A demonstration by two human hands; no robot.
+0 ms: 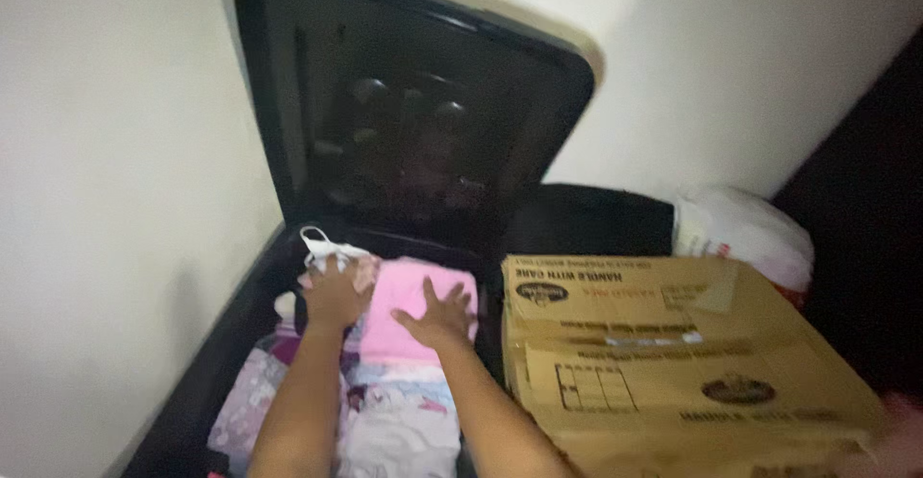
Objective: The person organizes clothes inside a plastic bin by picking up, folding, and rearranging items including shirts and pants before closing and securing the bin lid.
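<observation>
Pink cloth (409,310) under both hands — left hand (335,293), right hand (440,319), cardboard box (663,353) seemingly close beside

A dim corner of a home, most likely a bedroom or storage nook. Plain pale walls (106,199) meet at twelve o'clock. An open black suitcase (192,411) lies on the floor at seven o'clock, its lid (413,113) leaning back against the wall. Inside are folded clothes (404,411) in pink, white and floral prints, including a pink folded garment (409,319). At four o'clock sits a brown cardboard box (663,363). Behind it, at two o'clock, rests a white plastic bag (745,233). Luggage, household clothing and stored boxes all suggest domestic living space.
</observation>
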